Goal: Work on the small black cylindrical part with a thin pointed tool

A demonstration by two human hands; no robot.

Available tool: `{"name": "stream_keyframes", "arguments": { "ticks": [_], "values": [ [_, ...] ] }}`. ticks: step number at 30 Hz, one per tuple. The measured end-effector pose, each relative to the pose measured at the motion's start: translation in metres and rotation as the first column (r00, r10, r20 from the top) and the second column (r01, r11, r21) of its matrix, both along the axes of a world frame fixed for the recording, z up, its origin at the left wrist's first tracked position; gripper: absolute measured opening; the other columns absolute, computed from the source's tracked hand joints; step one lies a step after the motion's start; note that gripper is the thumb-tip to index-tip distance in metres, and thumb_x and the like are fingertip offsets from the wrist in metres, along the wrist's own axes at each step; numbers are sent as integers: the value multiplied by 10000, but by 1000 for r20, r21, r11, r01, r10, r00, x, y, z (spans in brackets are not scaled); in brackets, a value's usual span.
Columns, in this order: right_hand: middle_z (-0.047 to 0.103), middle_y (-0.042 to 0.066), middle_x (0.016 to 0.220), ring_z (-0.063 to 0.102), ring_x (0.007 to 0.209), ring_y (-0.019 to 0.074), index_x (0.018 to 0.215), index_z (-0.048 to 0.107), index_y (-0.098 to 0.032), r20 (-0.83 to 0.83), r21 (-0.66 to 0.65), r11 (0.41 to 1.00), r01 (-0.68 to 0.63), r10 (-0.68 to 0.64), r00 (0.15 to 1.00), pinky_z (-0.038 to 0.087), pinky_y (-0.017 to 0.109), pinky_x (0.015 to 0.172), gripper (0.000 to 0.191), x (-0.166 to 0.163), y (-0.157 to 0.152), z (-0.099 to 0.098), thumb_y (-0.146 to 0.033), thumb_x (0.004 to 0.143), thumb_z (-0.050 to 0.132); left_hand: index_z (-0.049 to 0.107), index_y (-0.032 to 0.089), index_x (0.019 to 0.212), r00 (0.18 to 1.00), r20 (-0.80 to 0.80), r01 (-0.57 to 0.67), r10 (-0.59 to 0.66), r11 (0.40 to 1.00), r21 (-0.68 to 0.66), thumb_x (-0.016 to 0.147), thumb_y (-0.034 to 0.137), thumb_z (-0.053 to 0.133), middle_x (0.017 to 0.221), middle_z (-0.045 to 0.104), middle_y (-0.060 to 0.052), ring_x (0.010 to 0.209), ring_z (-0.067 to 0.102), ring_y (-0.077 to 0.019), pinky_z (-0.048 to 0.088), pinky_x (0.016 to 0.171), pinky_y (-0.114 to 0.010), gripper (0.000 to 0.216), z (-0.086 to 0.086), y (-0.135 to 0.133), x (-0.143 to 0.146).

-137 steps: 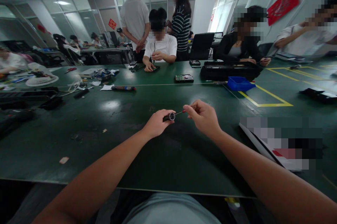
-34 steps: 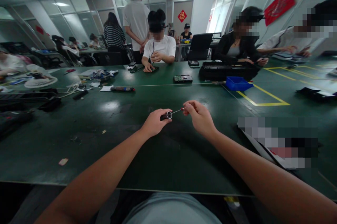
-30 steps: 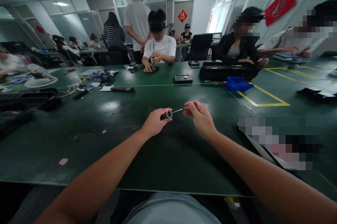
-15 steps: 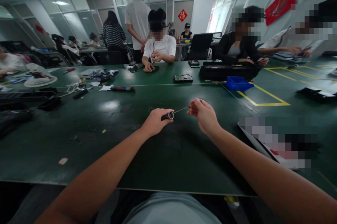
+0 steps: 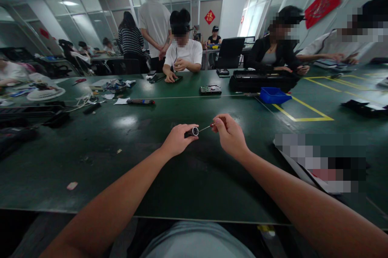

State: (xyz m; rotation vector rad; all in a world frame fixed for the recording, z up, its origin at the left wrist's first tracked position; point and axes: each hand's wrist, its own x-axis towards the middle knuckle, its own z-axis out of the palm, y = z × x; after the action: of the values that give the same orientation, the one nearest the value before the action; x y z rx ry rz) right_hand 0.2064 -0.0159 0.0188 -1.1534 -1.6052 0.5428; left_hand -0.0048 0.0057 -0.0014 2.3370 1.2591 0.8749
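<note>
My left hand (image 5: 176, 140) is closed around a short black cylinder with a silver-rimmed round end (image 5: 195, 131), which faces right and toward me. In my right hand (image 5: 230, 133) is a thin screwdriver (image 5: 205, 128), its handle mostly hidden by the fingers. The metal shaft points left and its tip lies at or beside the rim; whether it touches I cannot tell. Both hands are held above the green table (image 5: 194, 181), near its middle.
Beyond my hands lie a circuit board (image 5: 210, 89), a long black casing (image 5: 263, 81), a blue bin (image 5: 275, 96) and a dark pen-like tool (image 5: 141, 102). Cables and parts (image 5: 112, 85) lie at the left. A blurred-out flat item (image 5: 321, 165) is at the right. People sit opposite.
My right hand has moved slightly left, bringing the screwdriver closer to the cylinder. The cylinder has shifted a little left in my left hand's grip, with the view nearly unchanged.
</note>
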Motion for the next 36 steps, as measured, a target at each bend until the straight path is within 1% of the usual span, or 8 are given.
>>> {"name": "stream_keyframes", "arguments": {
  "ticks": [4,12,15,20,27,30,33,36],
  "values": [
    [655,25,773,623,713,180,917,555,-232,-87,2,1000,-10,10,996,481,333,702,211,0,0,1,-402,971,443,635,256,1259,1000,1,-9,9,1000,-10,848,297,712,1180,685,-45,1064,601,-233,440,959,-397,419,1,-1,0],
    [672,34,798,641,713,177,921,577,-216,-104,-15,999,-50,48,993,494,333,708,222,1,2,1,-407,951,467,629,260,1269,1000,10,-17,17,1000,-20,861,304,697,1200,675,-54,1097,598,-238,432,996,-415,416,-2,0,1],
    [684,33,754,640,685,176,883,603,-208,-77,-41,999,-5,2,997,476,317,674,254,1,0,6,-429,941,491,631,258,1262,1000,13,-19,19,1000,-21,859,299,699,1194,677,-51,1087,603,-234,438,987,-410,411,-2,0,1],
    [623,2,568,531,508,145,674,584,-215,49,-83,992,100,-96,994,380,284,538,384,3,-2,13,-535,884,573,641,247,1240,1000,16,-12,13,1000,-26,839,284,717,1178,680,-54,1076,608,-235,447,978,-403,409,0,-2,2],
    [650,8,728,621,688,175,925,632,-210,-51,-63,996,-57,54,997,456,305,651,167,3,4,2,-323,897,512,640,243,1240,1000,14,-19,20,999,-38,837,275,716,1136,683,-55,1045,608,-232,455,956,-397,411,-1,0,2],
    [635,5,710,617,681,175,941,638,-210,-81,-82,992,-91,84,993,462,311,654,203,4,4,1,-339,916,483,641,246,1237,1000,19,-20,20,999,-38,836,267,718,1127,683,-50,1031,610,-227,456,943,-387,409,-2,0,2],
    [567,-18,604,568,592,163,930,640,-209,-19,-99,993,-64,63,998,432,304,599,303,4,4,1,-416,965,421,642,253,1237,999,33,-17,19,999,-40,840,268,713,1127,682,-45,1025,611,-222,458,936,-381,404,-2,-1,1],
    [579,-21,644,577,624,166,1061,602,-215,2,-105,993,-55,55,998,431,301,602,268,4,5,-1,-390,967,422,636,255,1246,999,44,-20,23,998,-52,851,265,700,1132,678,-42,1027,608,-219,459,937,-381,400,-2,-1,0]
  ]
}}
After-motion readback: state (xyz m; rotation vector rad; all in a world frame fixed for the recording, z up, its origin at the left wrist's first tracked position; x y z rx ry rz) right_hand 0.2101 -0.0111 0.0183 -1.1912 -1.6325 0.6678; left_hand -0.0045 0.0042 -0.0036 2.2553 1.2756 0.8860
